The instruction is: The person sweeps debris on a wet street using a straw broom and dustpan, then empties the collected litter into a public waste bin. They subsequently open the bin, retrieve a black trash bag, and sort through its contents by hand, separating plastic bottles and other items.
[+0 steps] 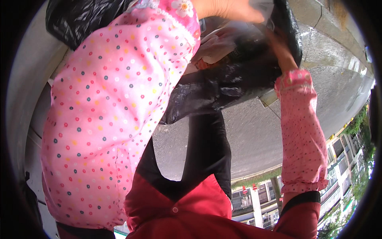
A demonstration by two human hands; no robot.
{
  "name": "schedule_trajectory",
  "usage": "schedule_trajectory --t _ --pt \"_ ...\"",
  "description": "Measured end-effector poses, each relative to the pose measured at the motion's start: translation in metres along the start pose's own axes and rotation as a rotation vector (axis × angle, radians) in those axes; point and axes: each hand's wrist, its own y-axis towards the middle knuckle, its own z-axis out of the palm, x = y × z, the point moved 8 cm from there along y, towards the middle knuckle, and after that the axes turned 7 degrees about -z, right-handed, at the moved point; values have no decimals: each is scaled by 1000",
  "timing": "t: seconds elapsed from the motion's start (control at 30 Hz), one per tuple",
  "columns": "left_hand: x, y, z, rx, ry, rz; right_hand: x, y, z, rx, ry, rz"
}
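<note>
A large black plastic garbage bag (206, 95) hangs open before me, with mixed refuse inside. A crumpled whitish plastic bag (218, 49) is among its contents. My left hand (229, 9) reaches across the top of the bag's mouth, its fingertips at a pale, see-through item (264, 7) that is blurred and cut off by the frame. My right hand (279, 47) is at the bag's right inner side, smeared by motion, its fingers lost against the dark plastic. Whether either hand grips anything is not clear. Pink patterned sleeve covers (110, 104) are on both forearms.
Another black plastic bag (86, 21) is at the upper left, beside a pale, smooth curved surface (22, 89). Grey pavement (253, 134) lies below, partly wet at the right. A building with railings (259, 206) and greenery (358, 179) show along the lower right.
</note>
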Motion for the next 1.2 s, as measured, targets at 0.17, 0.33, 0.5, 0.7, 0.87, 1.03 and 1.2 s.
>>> schedule_trajectory --t 0.17,0.33,0.5,0.7,0.87,1.03,1.2 --pt "12 2 37 213 -186 -18 -6 34 13 25 17 26" --pt "24 -31 75 577 -78 -216 -7 38 20 -26 -4 90" --pt "34 -36 112 432 -189 -276 5 -39 22 -180 -330 -433" --pt "40 -37 112 231 -252 -372 62 -182 0 -9 -223 -538" --pt "38 -15 104 398 -273 -389 131 -278 -15 407 -252 -573" --pt "53 -20 98 608 -310 -510 51 -290 -147 -58 700 84" --pt "138 -84 110 497 -330 -756 -9 -303 -235 -435 1260 17"
